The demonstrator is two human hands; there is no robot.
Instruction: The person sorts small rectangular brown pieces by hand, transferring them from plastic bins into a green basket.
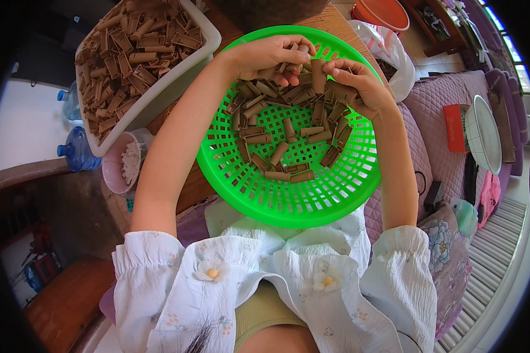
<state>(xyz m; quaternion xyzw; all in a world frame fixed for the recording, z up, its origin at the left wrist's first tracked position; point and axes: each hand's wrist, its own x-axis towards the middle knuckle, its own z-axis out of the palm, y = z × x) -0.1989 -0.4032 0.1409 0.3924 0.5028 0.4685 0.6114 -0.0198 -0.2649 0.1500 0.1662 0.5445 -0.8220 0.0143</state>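
A bright green plastic basket with a slotted wall sits before me, and many small brown plastic pieces, shaped like half-round channels, lie in it. Over its far side both hands meet at one upright brown piece. My right hand pinches that piece between thumb and fingers; another brown piece seems tucked in its palm. Curled closed beside it, my left hand has a brown piece among its fingers. Its fingertips reach the top of the upright piece, where a tiny pale spot shows; I cannot make out what it is.
At the far left, a large white bin is heaped with similar brown pieces. Next to it are a pink tub with white bits and blue water bottles. A white plastic bag and a quilted sofa are on the right.
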